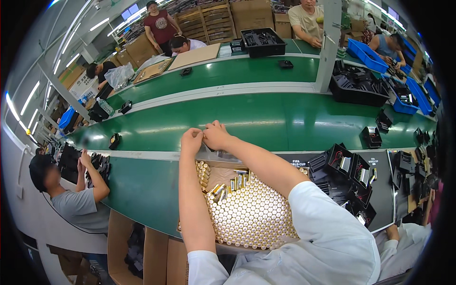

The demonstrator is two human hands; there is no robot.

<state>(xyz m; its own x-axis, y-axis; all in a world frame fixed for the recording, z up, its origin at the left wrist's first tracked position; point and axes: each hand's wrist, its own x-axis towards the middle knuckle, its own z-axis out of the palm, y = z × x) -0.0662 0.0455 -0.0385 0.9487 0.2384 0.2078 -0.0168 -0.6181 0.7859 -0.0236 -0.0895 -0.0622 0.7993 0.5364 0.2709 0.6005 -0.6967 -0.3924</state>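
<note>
Both my arms reach out over a carton (221,174) filled with gold-and-white cylindrical batteries (251,206), most packed upright. Several batteries lie tipped over near its far side. Beyond the carton's far edge, my left hand (192,141) and my right hand (217,136) meet, fingers closed and nearly touching. Whatever they pinch is too small and too covered to make out. Just below my right hand, something dark and partly see-through (213,155) sits at the table edge, mostly hidden.
Right of the carton are black battery holders (343,161) with red wires on a dark mat (382,190). A green conveyor belt (285,118) runs across ahead, carrying a few black holders. Co-workers sit left, right and opposite. A post (327,47) and black crate (358,88) stand far right.
</note>
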